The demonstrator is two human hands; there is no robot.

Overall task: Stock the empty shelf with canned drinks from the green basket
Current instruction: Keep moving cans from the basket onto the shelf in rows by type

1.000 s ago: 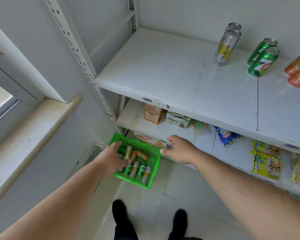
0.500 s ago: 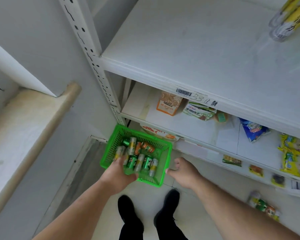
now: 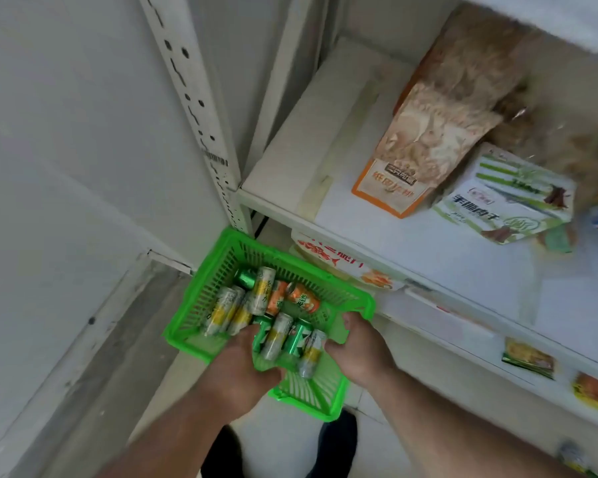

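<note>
The green basket (image 3: 201, 315) stands on the floor, just in front of the lowest shelf, and inside it lie about ten canned drinks (image 3: 256, 305) in a loose pile. Half a second ago both hands were only at its near edge; now the person has bent lower, so the basket looks larger, and both hands are down inside it. The left hand (image 3: 237, 370) covers the near cans, with its fingers (image 3: 247, 334) curled down onto them. Whether they already hold a can, I cannot tell. The right hand (image 3: 354, 353) is at the right wall of the basket with its fingers (image 3: 349, 322) bent near a slim can; its grip is hidden too. In my judgement, this is the start of picking up the next cans, and the lifting is not yet done.

The basket is glossy plastic with slotted walls, rectangular and rigid. The cans are smooth metal cylinders: slim silver ones with yellow labels, green ones, and orange ones. They will roll and slip easily. On the white shelf (image 3: 428, 243) above lie a brown and orange snack bag (image 3: 428, 139) and a white and green packet (image 3: 504, 198), both soft and crinkled.
</note>
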